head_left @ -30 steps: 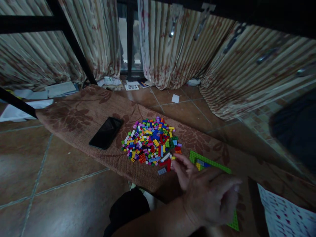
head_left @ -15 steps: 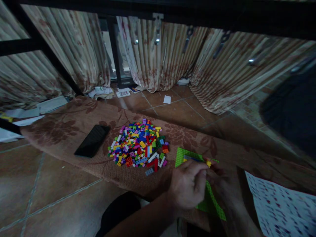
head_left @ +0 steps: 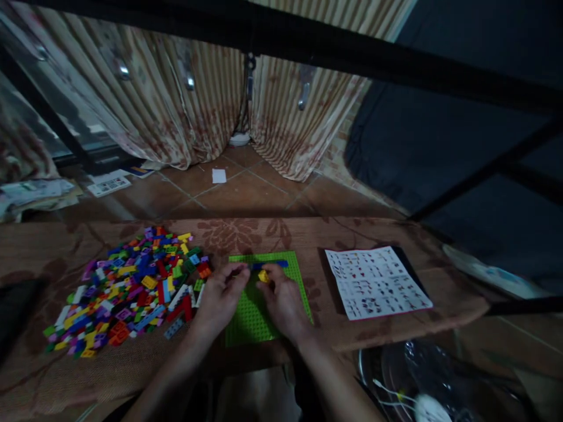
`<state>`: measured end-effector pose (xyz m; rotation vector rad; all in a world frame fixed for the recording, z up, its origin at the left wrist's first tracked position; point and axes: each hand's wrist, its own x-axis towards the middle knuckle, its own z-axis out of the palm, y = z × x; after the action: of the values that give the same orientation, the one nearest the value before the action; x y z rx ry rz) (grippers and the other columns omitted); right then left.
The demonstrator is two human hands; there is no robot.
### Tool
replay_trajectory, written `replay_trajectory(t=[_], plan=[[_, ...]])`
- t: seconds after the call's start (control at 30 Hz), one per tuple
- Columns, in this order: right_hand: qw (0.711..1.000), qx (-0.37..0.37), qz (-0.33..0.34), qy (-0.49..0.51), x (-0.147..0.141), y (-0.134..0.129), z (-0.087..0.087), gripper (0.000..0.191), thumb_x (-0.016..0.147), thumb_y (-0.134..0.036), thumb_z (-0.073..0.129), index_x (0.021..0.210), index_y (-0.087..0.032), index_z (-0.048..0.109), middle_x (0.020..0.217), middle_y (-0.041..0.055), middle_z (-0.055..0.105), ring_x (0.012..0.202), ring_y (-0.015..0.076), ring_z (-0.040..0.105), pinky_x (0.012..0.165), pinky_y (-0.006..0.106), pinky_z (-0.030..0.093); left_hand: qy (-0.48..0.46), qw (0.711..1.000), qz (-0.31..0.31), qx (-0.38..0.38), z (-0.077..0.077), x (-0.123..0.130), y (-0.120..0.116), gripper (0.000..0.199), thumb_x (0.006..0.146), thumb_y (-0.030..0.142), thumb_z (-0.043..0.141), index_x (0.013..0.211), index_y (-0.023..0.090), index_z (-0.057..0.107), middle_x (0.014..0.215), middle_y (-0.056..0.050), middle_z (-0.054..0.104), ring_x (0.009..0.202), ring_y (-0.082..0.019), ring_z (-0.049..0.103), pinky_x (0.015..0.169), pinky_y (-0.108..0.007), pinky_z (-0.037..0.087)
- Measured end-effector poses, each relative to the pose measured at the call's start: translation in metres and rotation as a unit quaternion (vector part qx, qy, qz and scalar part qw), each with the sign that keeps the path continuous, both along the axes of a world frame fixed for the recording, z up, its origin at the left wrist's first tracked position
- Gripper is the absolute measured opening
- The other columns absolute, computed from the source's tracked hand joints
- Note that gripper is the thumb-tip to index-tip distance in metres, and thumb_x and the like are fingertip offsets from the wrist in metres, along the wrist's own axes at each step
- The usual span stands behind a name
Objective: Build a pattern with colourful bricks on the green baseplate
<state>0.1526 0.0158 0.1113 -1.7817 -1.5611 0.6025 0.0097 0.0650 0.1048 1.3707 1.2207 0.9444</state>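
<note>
A green studded baseplate [head_left: 253,325] lies in front of me, with a row of blue bricks [head_left: 277,264] along its far part. My right hand [head_left: 284,299] is over the plate, its fingers closed on a small yellow brick [head_left: 264,276]. At the plate's left side is my left hand [head_left: 223,296], thumb and fingers pinched together by the left end of the blue row. Whatever lies between those fingertips is hidden.
Left of the plate spreads a heap of mixed loose bricks [head_left: 132,287], with a dark phone [head_left: 17,308] beyond it, partly cut off. A printed sheet [head_left: 378,281] lies to the right. A black metal bar [head_left: 281,38] crosses above the cloth-covered bench [head_left: 396,331].
My view has swung to the right, so the brick heap and plate sit further left. My hands have drawn apart, and the right one still has the yellow brick.
</note>
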Motion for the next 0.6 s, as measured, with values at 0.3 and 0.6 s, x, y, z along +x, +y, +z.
replay_trajectory(t=[0.3,0.6], plan=[[0.998,0.019,0.037,0.047,0.009,-0.005,0.001,0.010,0.086,-0.019,0.057,0.095,-0.021,0.061,0.083,0.0016,0.069,0.075,0.0164,0.064,0.069,0.025,0.044,0.049,0.994,-0.092,0.037,0.005,0.016,-0.009,0.022,0.081,0.035,0.060,0.092,0.019,0.069,0.090,-0.001,0.071,0.084,-0.017,0.065,0.077,-0.026,0.050],[0.997,-0.007,0.079,0.021,0.018,-0.010,0.002,0.016,0.084,-0.011,0.060,0.096,-0.018,0.068,0.092,0.0047,0.065,0.084,0.0160,0.061,0.078,0.027,0.045,0.095,0.985,-0.141,0.027,-0.014,0.010,-0.010,0.018,0.083,0.034,0.057,0.087,0.019,0.066,0.078,0.000,0.067,0.075,-0.015,0.062,0.069,-0.024,0.047]])
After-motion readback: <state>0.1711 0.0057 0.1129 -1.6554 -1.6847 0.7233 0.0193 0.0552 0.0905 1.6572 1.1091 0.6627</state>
